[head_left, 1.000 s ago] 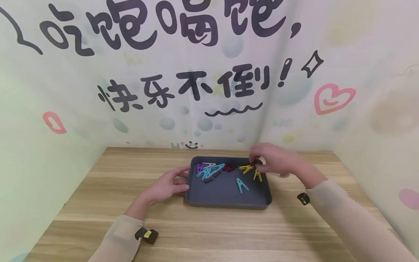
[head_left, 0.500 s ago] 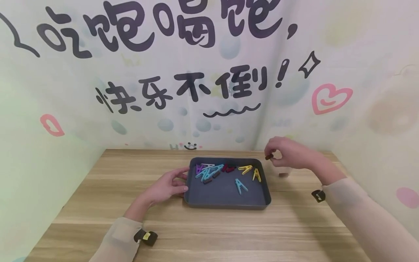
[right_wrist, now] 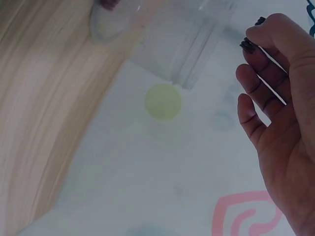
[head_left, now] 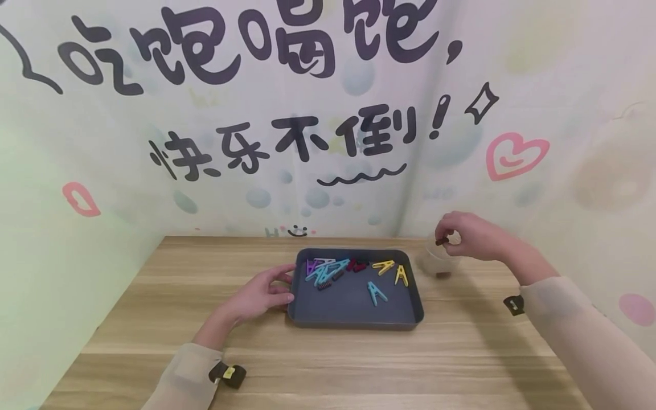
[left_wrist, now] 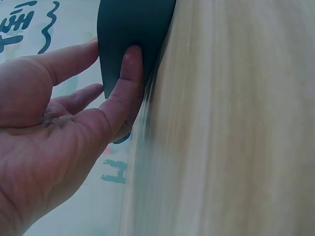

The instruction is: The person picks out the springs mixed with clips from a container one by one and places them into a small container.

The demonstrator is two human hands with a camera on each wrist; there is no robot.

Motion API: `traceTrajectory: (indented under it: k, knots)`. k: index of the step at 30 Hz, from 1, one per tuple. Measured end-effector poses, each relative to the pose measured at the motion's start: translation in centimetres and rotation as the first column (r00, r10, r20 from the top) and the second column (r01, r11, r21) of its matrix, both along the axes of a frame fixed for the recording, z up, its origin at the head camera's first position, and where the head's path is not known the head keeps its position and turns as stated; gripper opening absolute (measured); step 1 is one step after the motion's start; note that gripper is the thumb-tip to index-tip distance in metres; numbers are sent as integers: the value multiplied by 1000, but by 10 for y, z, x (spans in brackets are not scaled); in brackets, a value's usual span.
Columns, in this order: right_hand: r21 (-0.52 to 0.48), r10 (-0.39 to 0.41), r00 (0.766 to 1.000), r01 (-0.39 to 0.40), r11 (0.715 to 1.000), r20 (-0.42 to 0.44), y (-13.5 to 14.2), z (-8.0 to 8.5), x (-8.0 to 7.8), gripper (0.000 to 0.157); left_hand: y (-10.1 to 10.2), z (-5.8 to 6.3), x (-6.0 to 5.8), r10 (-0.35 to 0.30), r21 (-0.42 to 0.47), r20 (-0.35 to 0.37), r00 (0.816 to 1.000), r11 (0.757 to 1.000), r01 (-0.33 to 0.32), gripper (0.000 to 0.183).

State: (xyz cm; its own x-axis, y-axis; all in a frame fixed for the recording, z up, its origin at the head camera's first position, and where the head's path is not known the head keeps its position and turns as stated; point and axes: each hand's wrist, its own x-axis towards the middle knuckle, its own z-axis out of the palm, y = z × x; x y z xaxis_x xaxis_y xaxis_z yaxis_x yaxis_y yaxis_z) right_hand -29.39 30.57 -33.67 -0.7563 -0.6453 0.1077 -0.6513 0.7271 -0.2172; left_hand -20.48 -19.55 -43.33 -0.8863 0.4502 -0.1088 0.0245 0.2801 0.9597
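My right hand [head_left: 474, 236] pinches a small dark-brown ridged clip [head_left: 442, 242] between thumb and index finger. It is over the mouth of a clear plastic cup [head_left: 435, 263], which has a dark reddish piece at its bottom. In the right wrist view the clip [right_wrist: 247, 45] pokes out at the fingertips, the other fingers loosely bent. A dark grey tray [head_left: 353, 326] lies left of the cup. My left hand [head_left: 258, 293] touches the tray's left side with extended fingers; the left wrist view shows these fingers against the tray wall [left_wrist: 133, 24].
In the tray are blue clothespins [head_left: 328, 270], one lone blue clothespin [head_left: 376, 293], yellow clothespins [head_left: 383, 266], a purple one [head_left: 310, 266], and small dark red [head_left: 359, 266] and brown ridged pieces [head_left: 324, 286]. A printed wall covering [head_left: 230, 199] stands behind the wooden table [head_left: 307, 370].
My right hand has lifted the small dark clip from the tray's back right corner and moved right to the cup. My left hand stays at the tray's side.
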Motion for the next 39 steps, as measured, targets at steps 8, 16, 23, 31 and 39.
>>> traceTrajectory:
  k: [8,16,23,31,39]
  knots:
    - [23,-5,999,4,1000,32,8,-6,-8,22,1,0,1,-1,9,-4,1000,1000,1,73]
    - [41,-45,998,43,998,53,10,-12,-12,25,0,-2,2,-4,12,-9,1000,1000,4,72]
    - [-24,-103,994,104,994,33,8,-11,-6,48,1,-1,1,7,1,0,1000,1000,-7,71]
    - [-76,-47,998,50,996,44,-16,-10,0,54,1,1,1,8,-2,1,1000,1000,-8,72]
    - [-120,12,998,-5,993,57,-46,-20,2,54,0,1,2,5,2,-1,1000,1000,-5,71]
